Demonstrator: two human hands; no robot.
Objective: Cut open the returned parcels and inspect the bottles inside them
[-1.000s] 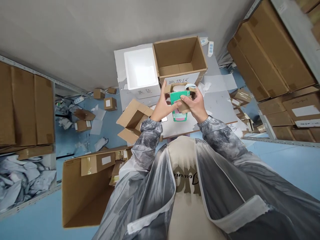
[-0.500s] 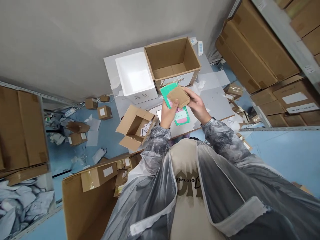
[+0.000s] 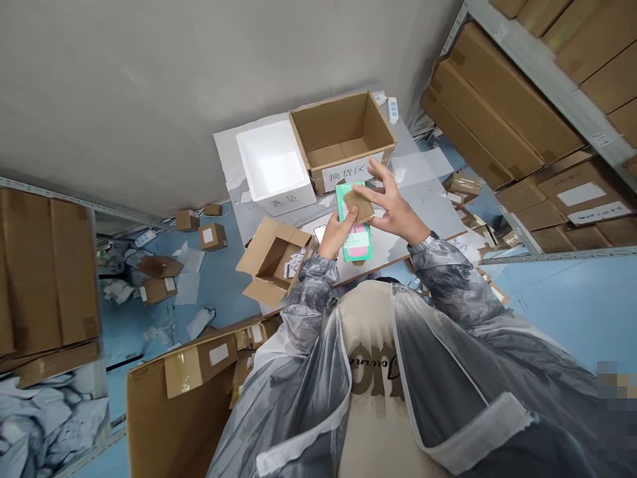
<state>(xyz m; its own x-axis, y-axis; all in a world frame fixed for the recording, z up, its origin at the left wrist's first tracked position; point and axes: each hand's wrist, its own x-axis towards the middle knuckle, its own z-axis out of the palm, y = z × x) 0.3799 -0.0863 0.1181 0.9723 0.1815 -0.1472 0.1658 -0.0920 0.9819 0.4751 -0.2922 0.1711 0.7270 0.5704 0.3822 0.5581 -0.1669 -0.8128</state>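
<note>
My left hand (image 3: 338,234) grips a flat green-and-pink packet (image 3: 357,249) with a pale label band, held upright over the table. Its thumb presses a small tan square piece (image 3: 359,206), cardboard-like, against the packet's front. My right hand (image 3: 398,207) is at the right side of the tan piece with its fingers spread apart; one fingertip overlaps the piece's upper edge, and whether it touches is unclear. Under the left hand, a phone-like object (image 3: 319,232) with a bright face lies partly hidden on the table.
Behind my hands stand a white foam box (image 3: 286,202) and a large open carton (image 3: 318,113) with a handwritten label. An open small carton (image 3: 256,249) holding printed papers is left of my hands. Shelves with cartons (image 3: 502,106) rise at right; boxes and wrapping litter the blue floor (image 3: 223,285).
My right hand has loosened from the tan piece and its fingers have spread and risen. The packet has turned more upright, still in my left hand. The view has shifted slightly.
</note>
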